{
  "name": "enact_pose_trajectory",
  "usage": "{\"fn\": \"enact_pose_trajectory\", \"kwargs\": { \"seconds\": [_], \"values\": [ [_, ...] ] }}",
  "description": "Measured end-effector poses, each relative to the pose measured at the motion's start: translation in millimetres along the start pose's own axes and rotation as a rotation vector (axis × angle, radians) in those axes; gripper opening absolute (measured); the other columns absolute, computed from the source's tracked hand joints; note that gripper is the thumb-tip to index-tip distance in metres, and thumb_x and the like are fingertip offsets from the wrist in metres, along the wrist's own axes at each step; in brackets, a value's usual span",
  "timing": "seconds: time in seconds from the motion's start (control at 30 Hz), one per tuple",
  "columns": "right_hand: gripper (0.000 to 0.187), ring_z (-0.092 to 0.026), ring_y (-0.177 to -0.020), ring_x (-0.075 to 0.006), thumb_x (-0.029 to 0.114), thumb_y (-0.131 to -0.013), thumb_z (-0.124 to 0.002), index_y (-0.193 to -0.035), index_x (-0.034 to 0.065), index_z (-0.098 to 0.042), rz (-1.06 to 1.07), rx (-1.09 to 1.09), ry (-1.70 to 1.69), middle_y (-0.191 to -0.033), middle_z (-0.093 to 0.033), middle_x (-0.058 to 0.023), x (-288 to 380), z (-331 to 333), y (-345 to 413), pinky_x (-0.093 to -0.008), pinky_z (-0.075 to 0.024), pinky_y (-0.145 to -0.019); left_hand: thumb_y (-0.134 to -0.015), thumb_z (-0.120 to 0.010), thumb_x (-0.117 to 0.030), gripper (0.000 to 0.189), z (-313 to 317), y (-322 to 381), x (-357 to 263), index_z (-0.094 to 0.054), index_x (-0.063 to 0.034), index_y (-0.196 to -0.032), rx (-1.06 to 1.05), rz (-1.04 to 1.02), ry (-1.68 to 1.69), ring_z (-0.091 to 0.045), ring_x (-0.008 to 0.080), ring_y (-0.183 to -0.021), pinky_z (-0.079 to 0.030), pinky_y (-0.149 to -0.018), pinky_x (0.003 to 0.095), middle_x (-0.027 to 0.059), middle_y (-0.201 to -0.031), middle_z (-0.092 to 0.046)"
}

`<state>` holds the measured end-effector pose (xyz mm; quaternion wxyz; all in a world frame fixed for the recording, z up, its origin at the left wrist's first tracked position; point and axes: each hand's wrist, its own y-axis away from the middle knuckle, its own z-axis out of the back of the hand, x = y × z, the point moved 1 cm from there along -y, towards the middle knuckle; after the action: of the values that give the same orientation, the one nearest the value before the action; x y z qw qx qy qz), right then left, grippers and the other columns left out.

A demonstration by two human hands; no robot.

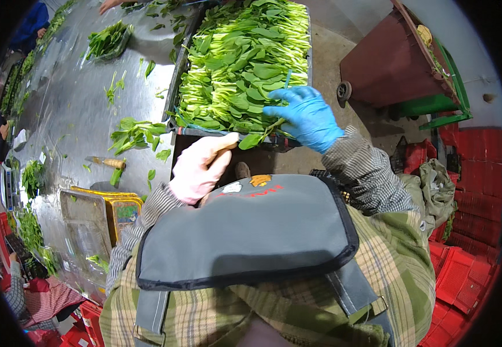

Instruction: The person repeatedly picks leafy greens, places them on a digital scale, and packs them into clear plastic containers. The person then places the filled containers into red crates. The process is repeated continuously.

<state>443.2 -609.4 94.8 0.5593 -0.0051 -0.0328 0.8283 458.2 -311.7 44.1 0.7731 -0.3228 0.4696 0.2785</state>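
Observation:
My left hand (203, 167), in a pale pinkish glove, is held just in front of the near edge of a dark crate (184, 67). Its fingers are drawn together, and nothing shows between them. Over the crate's near right corner, my right hand (306, 118) wears a blue glove. A leafy green stalk (259, 135) is pinched at its thumb, with the leaf hanging over the crate's rim. Packed rows of leafy greens (246, 65) fill the crate, pale stems outward and leaves overlapping in the middle.
On the metal table (75, 95) at left lie loose greens (136, 134), a wooden-handled knife (105, 162), a filled clear tray (110, 41) and yellow-rimmed baskets (121, 208). Wheeled bins (389, 60) and red crates (463, 277) stand at right. Other people (29, 26) work around the table.

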Motion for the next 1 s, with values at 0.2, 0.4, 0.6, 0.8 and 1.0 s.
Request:
{"fn": "enact_pose_trajectory", "kwargs": {
  "seconds": [0.2, 0.4, 0.6, 0.8, 1.0],
  "values": [
    [0.025, -0.064, -0.117, -0.0238, 0.012, -0.080, -0.080, -0.103, 0.0218, -0.080, -0.183, -0.282, -0.166, -0.121, -0.071, -0.0023, -10.0, 3.1, 6.5, -0.0415, -0.0495, -0.104, -0.094, -0.068, 0.000, 0.037, -26.4, -14.8, -2.7, -0.068, -0.0068, -0.131, -0.130, 0.003, 0.203, -0.071, 0.0203, -0.105, -0.056, -0.095, 0.0316, 0.0109, -0.117, -0.073],
    [0.026, -0.071, -0.096, -0.0259, 0.013, -0.089, -0.076, -0.115, 0.0112, -0.078, -0.254, -0.454, -0.798, -0.106, -0.074, -0.0094, 22.4, 6.7, -10.4, -0.0360, -0.0567, -0.086, -0.091, -0.078, -0.018, 0.101, -21.3, -46.4, -15.3, -0.011, -0.0039, -0.165, -0.157, 0.212, 0.804, -0.042, 0.0337, -0.145, -0.038, -0.118, 0.0418, 0.0211, -0.159, -0.038],
    [0.042, -0.071, -0.097, -0.0290, 0.021, -0.086, -0.081, -0.126, 0.0107, -0.071, -0.161, -0.296, -0.954, -0.109, -0.072, -0.0115, 90.2, -12.1, -42.3, -0.0361, -0.0578, -0.084, -0.106, -0.060, -0.028, 0.042, -28.1, -39.7, -7.1, -0.058, -0.0024, -0.139, -0.332, 0.365, 1.272, -0.063, 0.0192, -0.118, -0.049, -0.105, 0.0383, 0.0094, -0.129, -0.067],
    [0.025, -0.071, -0.103, -0.0158, 0.004, -0.097, -0.070, -0.122, 0.0035, -0.070, -0.298, -0.418, -1.096, -0.120, -0.074, -0.0084, 39.1, -21.7, -13.2, -0.0305, -0.0574, -0.093, -0.106, -0.055, -0.024, 0.038, 35.7, 0.7, 23.3, -0.061, 0.0058, -0.130, -0.732, 0.477, 1.336, -0.067, 0.0307, -0.111, -0.053, -0.104, 0.0431, 0.0222, -0.127, -0.068],
    [0.024, -0.070, -0.110, -0.0152, 0.002, -0.099, -0.068, -0.122, 0.0006, -0.067, -0.572, -0.486, -1.135, -0.122, -0.074, -0.0089, 9.2, -45.1, 3.2, -0.0301, -0.0565, -0.096, -0.110, -0.048, -0.023, 0.037, 137.1, 30.5, 82.5, -0.060, 0.0051, -0.130, -1.087, 0.413, 1.272, -0.067, 0.0319, -0.112, -0.053, -0.104, 0.0458, 0.0196, -0.127, -0.069]
  ]
}}
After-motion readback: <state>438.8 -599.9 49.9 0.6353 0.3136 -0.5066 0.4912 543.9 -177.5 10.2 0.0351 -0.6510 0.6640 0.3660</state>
